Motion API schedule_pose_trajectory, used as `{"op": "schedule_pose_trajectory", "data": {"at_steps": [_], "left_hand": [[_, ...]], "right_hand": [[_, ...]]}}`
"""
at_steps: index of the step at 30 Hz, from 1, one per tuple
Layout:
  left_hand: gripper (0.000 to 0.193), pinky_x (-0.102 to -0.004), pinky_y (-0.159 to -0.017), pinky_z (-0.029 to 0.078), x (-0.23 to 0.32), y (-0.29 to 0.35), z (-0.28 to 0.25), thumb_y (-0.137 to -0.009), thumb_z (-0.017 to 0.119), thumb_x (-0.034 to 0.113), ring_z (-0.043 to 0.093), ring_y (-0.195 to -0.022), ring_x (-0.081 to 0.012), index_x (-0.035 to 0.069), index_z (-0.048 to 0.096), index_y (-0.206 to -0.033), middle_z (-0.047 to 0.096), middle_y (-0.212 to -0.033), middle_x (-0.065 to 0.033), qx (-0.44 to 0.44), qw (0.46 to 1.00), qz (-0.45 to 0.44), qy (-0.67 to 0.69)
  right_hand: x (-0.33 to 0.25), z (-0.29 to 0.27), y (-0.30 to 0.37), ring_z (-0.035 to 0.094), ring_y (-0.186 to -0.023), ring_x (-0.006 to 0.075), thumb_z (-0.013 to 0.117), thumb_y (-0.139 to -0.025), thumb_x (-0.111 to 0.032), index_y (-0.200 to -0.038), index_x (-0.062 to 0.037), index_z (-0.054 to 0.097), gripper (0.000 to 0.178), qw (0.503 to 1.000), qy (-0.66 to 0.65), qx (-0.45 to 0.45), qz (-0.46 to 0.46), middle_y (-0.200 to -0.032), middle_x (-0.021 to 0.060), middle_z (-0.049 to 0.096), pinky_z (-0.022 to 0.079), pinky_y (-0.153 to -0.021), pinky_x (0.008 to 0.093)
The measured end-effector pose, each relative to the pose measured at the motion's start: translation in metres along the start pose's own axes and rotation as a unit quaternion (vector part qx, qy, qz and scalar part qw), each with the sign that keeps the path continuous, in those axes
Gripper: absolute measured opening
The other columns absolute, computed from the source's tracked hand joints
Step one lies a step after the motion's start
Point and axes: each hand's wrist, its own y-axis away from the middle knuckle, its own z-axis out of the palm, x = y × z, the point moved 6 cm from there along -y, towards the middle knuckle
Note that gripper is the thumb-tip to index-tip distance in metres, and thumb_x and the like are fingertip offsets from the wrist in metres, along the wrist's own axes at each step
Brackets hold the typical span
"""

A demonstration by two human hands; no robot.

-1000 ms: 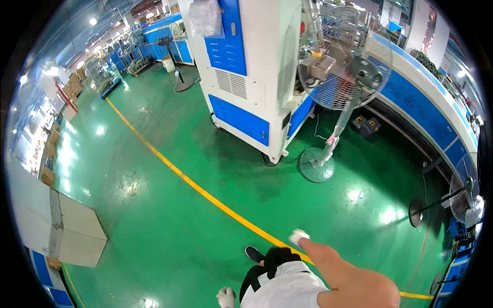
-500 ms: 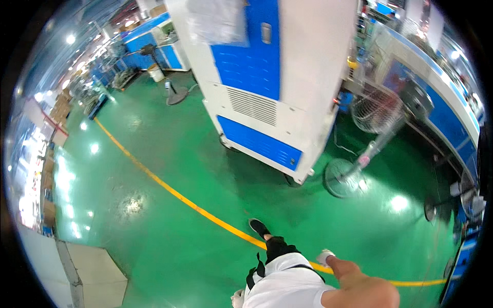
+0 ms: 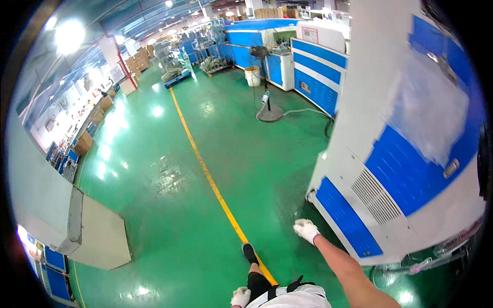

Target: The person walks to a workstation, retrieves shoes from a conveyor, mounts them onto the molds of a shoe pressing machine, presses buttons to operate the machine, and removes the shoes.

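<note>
My right hand (image 3: 306, 230) wears a white knit glove and swings out ahead of me, low beside the machine cabinet. Its fingers are curled in, and nothing shows in them. A gap separates the hand from the white and blue cabinet (image 3: 336, 169). My left hand (image 3: 240, 297), gloved the same way, hangs by my thigh at the lower edge. It is loosely closed with no object visible in it. One dark shoe (image 3: 249, 253) is planted on the yellow floor line (image 3: 208, 177).
A pale block-shaped column base (image 3: 100, 233) stands at left. Ahead are a pedestal fan (image 3: 269, 113) with a trailing cable, a white bucket (image 3: 252, 77) and blue-white machines (image 3: 316, 69). A loaded blue pallet (image 3: 177, 79) sits at the line's far end. The green floor (image 3: 164, 205) looks glossy.
My view has turned left, so the cabinet now stands at the right. My right hand has swung forward from beside my body. The left hand remains low by my side.
</note>
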Motion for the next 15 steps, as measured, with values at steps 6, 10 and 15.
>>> {"op": "schedule_pose_trajectory", "data": {"at_steps": [6, 10, 15], "left_hand": [[0.043, -0.0490, -0.097, 0.052, 0.042, -0.157, -0.140, -0.096, 0.056, 0.045, 0.065, -0.113, -0.0409, 0.012, 0.068, -0.121, 0.067, -0.122, -0.0220, 0.081, 0.995, -0.022, 0.049], [0.047, -0.0491, -0.099, 0.051, 0.070, -0.261, -0.216, -0.097, 0.054, 0.047, 0.064, -0.116, -0.0397, 0.013, 0.062, -0.128, 0.067, -0.126, -0.0204, 0.064, 0.998, 0.001, 0.016], [0.051, -0.0483, -0.099, 0.051, 0.108, -0.365, -0.262, -0.095, 0.056, 0.053, 0.065, -0.115, -0.0372, 0.015, 0.063, -0.128, 0.067, -0.125, -0.0196, -0.016, 0.996, -0.036, -0.079]], "right_hand": [[0.022, 0.053, -0.029, 0.072, -0.097, 0.0362, 0.063, -0.083, -0.019, -0.093, -0.0056, 0.076, 0.021, 0.798, 0.558, -0.185, -0.129, -0.100, 0.0165, 0.075, 0.057, -0.089, 0.0466], [0.139, 0.092, -0.009, 0.071, -0.097, 0.0339, 0.056, -0.090, -0.027, -0.106, -0.0083, 0.073, 0.029, 0.799, 0.525, -0.290, -0.040, -0.107, 0.0168, 0.073, 0.056, -0.088, 0.0445], [0.173, 0.141, -0.089, 0.063, -0.097, 0.0341, 0.042, -0.104, -0.038, -0.122, -0.0106, 0.064, 0.040, 0.943, 0.295, -0.118, 0.095, -0.112, 0.0179, 0.067, 0.052, -0.083, 0.0434]]}}
